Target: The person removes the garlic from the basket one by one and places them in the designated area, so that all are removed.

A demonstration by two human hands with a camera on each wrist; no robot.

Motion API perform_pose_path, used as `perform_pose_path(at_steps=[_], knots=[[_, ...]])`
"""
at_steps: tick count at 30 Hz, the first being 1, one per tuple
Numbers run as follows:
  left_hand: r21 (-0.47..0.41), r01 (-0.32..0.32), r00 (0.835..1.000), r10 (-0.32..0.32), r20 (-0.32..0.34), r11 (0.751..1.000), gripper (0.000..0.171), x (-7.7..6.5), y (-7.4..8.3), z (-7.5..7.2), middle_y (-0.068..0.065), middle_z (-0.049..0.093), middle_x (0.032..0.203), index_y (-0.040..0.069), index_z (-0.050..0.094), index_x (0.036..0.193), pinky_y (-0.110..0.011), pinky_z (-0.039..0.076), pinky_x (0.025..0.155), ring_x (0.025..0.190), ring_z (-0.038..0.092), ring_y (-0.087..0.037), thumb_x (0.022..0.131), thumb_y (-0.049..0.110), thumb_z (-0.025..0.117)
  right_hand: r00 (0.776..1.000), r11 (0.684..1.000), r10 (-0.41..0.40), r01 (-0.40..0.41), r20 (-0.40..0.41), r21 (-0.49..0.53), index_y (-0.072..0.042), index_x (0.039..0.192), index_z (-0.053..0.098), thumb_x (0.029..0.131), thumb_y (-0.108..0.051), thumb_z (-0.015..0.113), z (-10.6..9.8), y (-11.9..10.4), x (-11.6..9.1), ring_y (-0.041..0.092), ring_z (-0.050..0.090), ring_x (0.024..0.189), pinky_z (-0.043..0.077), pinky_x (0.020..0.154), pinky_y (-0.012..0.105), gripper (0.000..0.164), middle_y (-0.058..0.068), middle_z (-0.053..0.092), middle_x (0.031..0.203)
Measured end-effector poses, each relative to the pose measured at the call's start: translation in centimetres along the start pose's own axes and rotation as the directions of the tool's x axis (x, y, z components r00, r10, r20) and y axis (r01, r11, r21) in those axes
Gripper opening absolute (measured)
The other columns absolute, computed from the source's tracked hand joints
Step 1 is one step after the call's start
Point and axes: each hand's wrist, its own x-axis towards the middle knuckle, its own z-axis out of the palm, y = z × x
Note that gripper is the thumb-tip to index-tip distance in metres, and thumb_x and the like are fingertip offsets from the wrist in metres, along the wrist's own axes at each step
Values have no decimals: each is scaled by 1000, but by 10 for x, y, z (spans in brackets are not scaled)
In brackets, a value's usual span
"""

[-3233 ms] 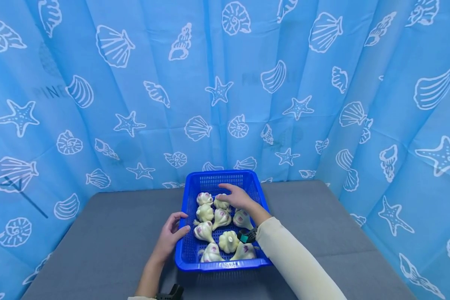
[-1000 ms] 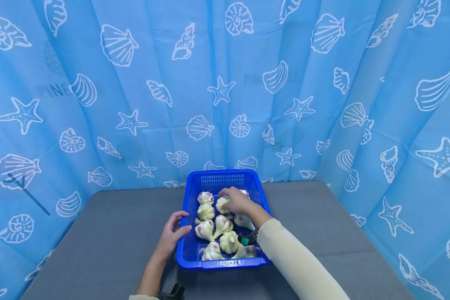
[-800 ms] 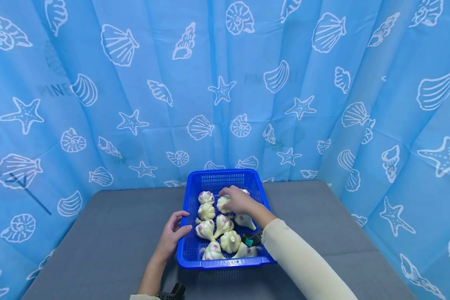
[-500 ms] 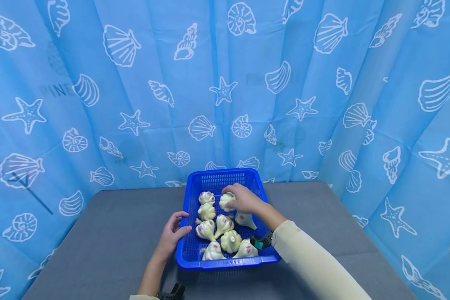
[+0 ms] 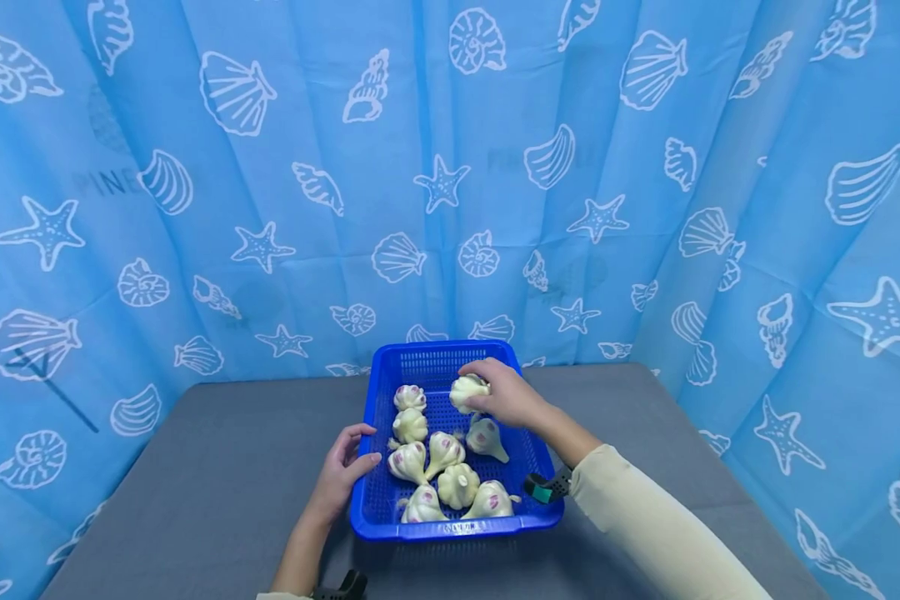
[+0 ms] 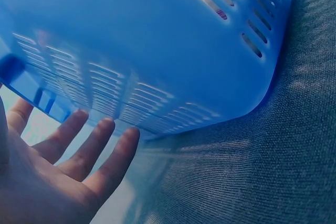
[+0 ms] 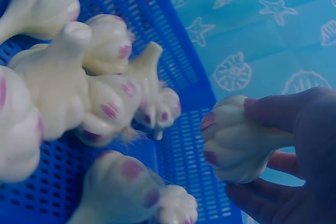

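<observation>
My right hand [image 5: 506,396] grips a white garlic bulb [image 5: 468,392] over the right rear part of a blue slotted basket [image 5: 363,500]. In the right wrist view, thumb and fingers close around this garlic bulb [image 7: 233,140], purple patches facing outward. Below it, several more garlic bulbs [image 5: 445,451] lie in the basket, some tipped sideways with stems showing. At the basket's left side my left hand [image 5: 337,475] rests with thumb and fingertips at the rim. The left wrist view shows its extended fingers [image 6: 123,153] against the basket's slotted outer wall.
The basket stands on a grey cloth-covered table [image 5: 262,450]. A blue curtain [image 5: 307,275] with white shells and starfish hangs close behind it and wraps the sides. Black bands [image 5: 547,487] sit at both wrists.
My right hand has taken hold of the garlic bulb in the rear middle, lifted it and carried it to the right. The left hand stays at the basket's left rim.
</observation>
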Motion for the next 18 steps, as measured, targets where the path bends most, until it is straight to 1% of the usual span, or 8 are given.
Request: perform_pose_path(at_steps=[4, 7, 10, 13, 18], knots=[[5, -4, 1000, 4, -5, 1000, 34, -1, 0, 0, -25, 50, 127, 6, 50, 125, -45, 53, 83, 109, 56, -39, 93, 8, 61, 998, 999, 19, -17, -57, 35, -3, 127, 60, 88, -15, 72, -11, 4, -1, 31, 55, 113, 46, 89, 47, 42, 14, 59, 125], [-16, -18, 1000, 18, -6, 1000, 35, 0, 0, 1, -27, 50, 126, 4, 49, 125, -42, 53, 82, 108, 56, -39, 92, 6, 60, 995, 998, 41, -36, -87, 57, -3, 128, 59, 89, -16, 72, -22, 8, -2, 33, 56, 110, 47, 86, 47, 43, 16, 58, 126], [-30, -17, 1000, 17, -4, 999, 35, 0, 0, 2, -26, 51, 126, 3, 50, 126, -39, 52, 81, 109, 56, -39, 92, 5, 60, 991, 994, 65, -54, -120, 90, -4, 129, 58, 90, -17, 70, -31, 14, -5, 34, 57, 109, 49, 84, 48, 43, 17, 58, 127], [-28, -11, 1000, 11, 3, 1000, 36, 0, 0, 3, -26, 50, 127, 4, 50, 127, -40, 52, 83, 111, 55, -40, 92, 6, 60, 983, 989, 92, -72, -162, 128, -3, 129, 57, 91, -16, 70, -39, 22, -9, 36, 58, 110, 50, 82, 48, 42, 19, 57, 128], [-8, 14, 1000, -14, 10, 1000, 39, 0, 1, 3, -23, 50, 134, 8, 54, 132, -47, 51, 87, 116, 53, -40, 94, 9, 60, 961, 980, 133, -91, -241, 177, -2, 128, 58, 90, -16, 70, -48, 34, -15, 35, 60, 106, 52, 78, 45, 42, 19, 59, 124]])
